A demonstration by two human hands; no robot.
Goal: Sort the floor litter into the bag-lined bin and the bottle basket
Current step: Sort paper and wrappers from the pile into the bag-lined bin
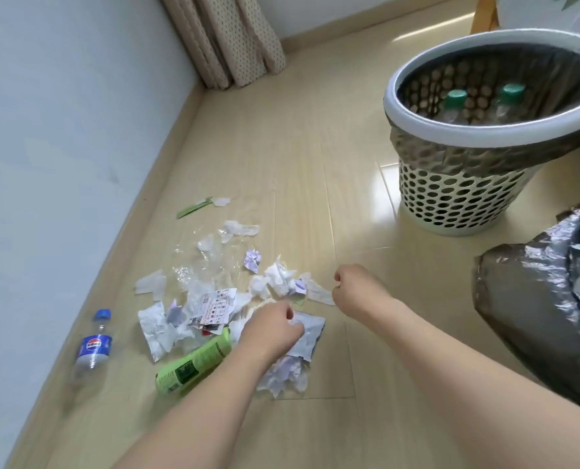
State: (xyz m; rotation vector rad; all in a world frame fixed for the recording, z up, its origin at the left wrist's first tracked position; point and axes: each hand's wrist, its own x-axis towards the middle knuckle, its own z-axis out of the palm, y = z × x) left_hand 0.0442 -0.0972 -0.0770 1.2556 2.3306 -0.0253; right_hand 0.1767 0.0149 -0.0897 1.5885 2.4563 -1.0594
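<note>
The left hand [273, 328] covers the upper corner of a silvery sachet [310, 336], and its fingertips are out of sight, so the grip can't be read. The left forearm hides the near end of the green tube [193, 362]. The right hand [358, 289] curls away, fingertips hidden. In the perforated basket [457, 198], only two green bottle caps [456, 96] show clearly. The dark bin bag [532, 299] runs off the right edge. Print on the leaflet [214, 306] is too small to read.
</note>
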